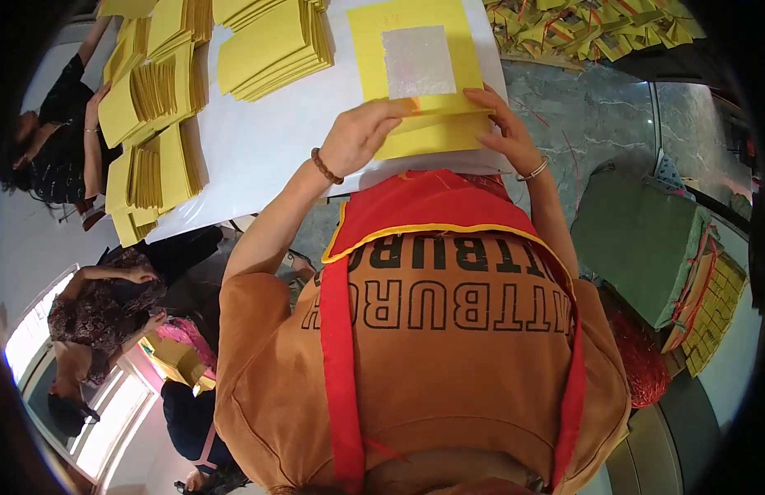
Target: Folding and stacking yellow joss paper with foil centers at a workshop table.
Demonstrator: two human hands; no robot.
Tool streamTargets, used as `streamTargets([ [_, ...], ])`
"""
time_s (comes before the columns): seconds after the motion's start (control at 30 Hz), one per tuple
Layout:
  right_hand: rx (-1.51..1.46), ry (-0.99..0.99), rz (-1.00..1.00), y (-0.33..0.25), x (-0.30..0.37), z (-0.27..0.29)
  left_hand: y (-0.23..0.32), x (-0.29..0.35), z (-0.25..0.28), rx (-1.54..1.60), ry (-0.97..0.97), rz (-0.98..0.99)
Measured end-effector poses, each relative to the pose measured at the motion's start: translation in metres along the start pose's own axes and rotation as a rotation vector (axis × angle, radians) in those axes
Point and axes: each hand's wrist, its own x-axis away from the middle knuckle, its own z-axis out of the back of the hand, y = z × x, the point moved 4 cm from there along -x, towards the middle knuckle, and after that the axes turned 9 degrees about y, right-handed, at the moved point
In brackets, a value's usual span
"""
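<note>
A yellow paper sheet (465, 66) with a silvery square (419, 62) in its middle lies on the white-covered table in front of me. Its near part is bent up into a raised fold (448, 111) running left to right. My left hand (362, 136) is closed on the left part of this fold, its fingers stretched along the paper beside the silvery square. My right hand (510, 132) curls round the sheet's right edge, fingertips on the fold and thumb lower down. The underside of the fold is hidden.
Stacks of yellow paper (275, 49) stand on the table's left part, more (155, 91) along its left edge. Co-workers (110, 322) are at the left. Bundled yellow papers (597, 29) lie at the far right. A green wrapped bale (638, 239) stands on the right.
</note>
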Motion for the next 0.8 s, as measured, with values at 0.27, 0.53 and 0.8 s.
streamTargets([
  [0.27,0.068,0.147,0.006,0.014,-0.008,-0.003,0.02,0.011,-0.005,-0.37,-0.095,-0.622],
  [0.53,0.051,0.127,0.039,0.012,-0.009,-0.001,0.018,0.005,-0.002,-0.34,-0.164,-0.594],
  [0.8,-0.048,0.101,-0.069,0.009,-0.009,-0.001,0.009,-0.001,0.003,-0.249,-0.208,-0.507],
])
